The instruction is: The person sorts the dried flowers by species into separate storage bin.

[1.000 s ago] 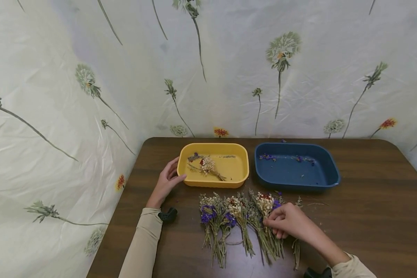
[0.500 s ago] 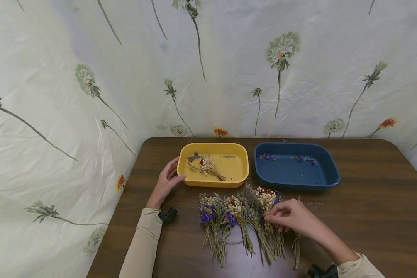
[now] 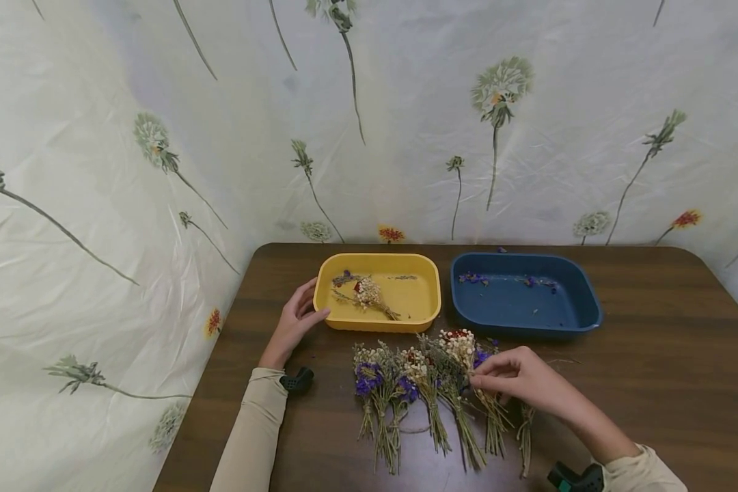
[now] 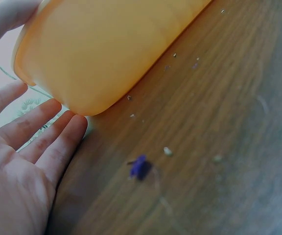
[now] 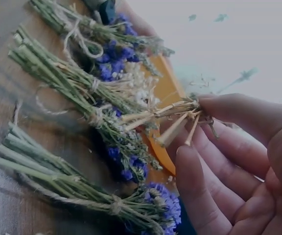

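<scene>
Left hand (image 3: pixel 295 321): was spread open at the left end of the yellow tray (image 3: pixel 381 326).
Right hand (image 3: pixel 521 377): pinched the white-flower bunch (image 3: pixel 459 346).
White-flower bunch: was nearer than the blue tray (image 3: pixel 516 307), perhaps off the desk (image 3: pixel 658 383).

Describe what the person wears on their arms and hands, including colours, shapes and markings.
The left hand and right hand wear no gloves. The left sleeve and right sleeve are plain beige cloth. Beside the cuffs sit a dark, chunky left wrist device and a similar right wrist device showing a small green patch.
</scene>
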The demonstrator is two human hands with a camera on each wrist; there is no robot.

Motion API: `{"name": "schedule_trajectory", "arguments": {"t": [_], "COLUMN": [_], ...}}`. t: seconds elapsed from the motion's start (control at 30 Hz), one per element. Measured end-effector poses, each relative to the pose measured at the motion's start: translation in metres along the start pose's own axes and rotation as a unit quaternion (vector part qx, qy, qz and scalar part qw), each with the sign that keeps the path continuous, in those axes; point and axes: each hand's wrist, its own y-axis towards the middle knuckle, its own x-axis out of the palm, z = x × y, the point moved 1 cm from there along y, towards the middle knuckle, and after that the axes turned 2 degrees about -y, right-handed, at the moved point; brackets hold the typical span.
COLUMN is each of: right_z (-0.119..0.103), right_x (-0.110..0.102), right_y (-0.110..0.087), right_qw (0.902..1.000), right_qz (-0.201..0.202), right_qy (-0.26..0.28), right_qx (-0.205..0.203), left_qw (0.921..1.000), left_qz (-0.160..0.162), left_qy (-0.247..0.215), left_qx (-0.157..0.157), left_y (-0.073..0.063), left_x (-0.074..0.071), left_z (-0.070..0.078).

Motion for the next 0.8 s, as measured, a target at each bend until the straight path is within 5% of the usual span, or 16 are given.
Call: {"name": "schedule_trajectory", "arguments": {"t": [0.8], "right_z": [-0.019], "right_x": [-0.011], "right_y": [0.022], "right_qw": [0.9994], "right_qz": [0.028], "right_qy": [-0.002], "right_qx": [0.021], "left_qw": [0.9999], "left_qz": [-0.004], "left_qy": [-0.006], "left_qx": [0.011], "left_y": [-0.001], "left_x": [0.0], "left_z": [0.001]}}
